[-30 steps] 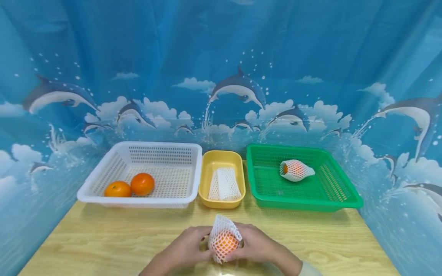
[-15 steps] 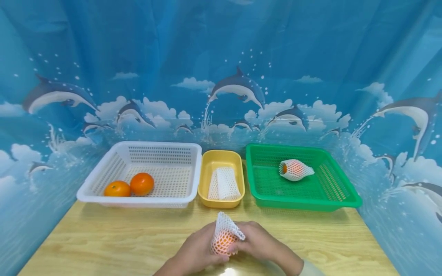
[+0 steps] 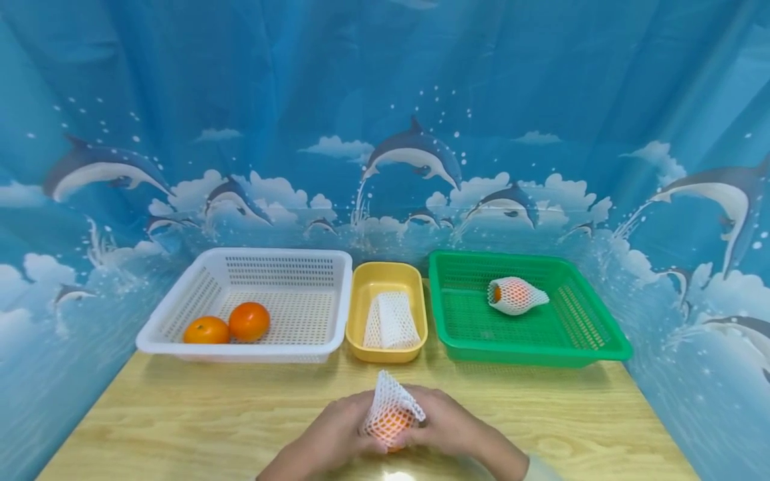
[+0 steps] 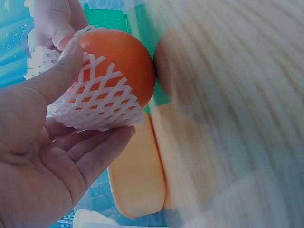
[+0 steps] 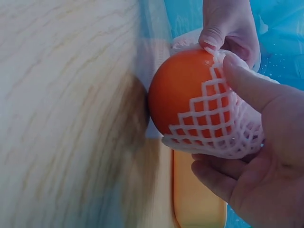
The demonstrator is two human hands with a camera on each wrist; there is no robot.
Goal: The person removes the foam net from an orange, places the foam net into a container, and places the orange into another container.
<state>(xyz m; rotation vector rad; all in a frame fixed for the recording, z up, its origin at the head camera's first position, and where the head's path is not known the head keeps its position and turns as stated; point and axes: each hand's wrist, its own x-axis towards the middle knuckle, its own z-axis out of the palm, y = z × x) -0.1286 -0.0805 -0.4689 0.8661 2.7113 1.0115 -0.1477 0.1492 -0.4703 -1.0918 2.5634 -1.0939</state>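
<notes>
An orange (image 4: 128,59) sits partly inside a white foam net sleeve (image 3: 385,399), near the front middle of the table. Its lower end is bare and right at the tabletop, while the loose top of the net sticks up and folds over to the right. From the left side, my left hand (image 3: 343,427) grips the netted orange, its thumb on the net near the edge. My right hand (image 3: 442,421) holds it from the other side, with thumb and fingers round the net. In the right wrist view, both thumbs (image 5: 237,71) lie close together at the net's edge.
A white basket (image 3: 240,349) with two bare oranges (image 3: 248,321) stands at the back left. Beside it, a yellow tray (image 3: 385,355) contains white foam nets (image 3: 396,321). A green basket (image 3: 517,354) at the right holds a netted orange (image 3: 516,296). Behind hangs a blue dolphin curtain (image 3: 289,100).
Both hands stay round the netted orange at the same place while fingers and thumbs shift their grip. The loose top of the net tilts and folds further right than a second ago.
</notes>
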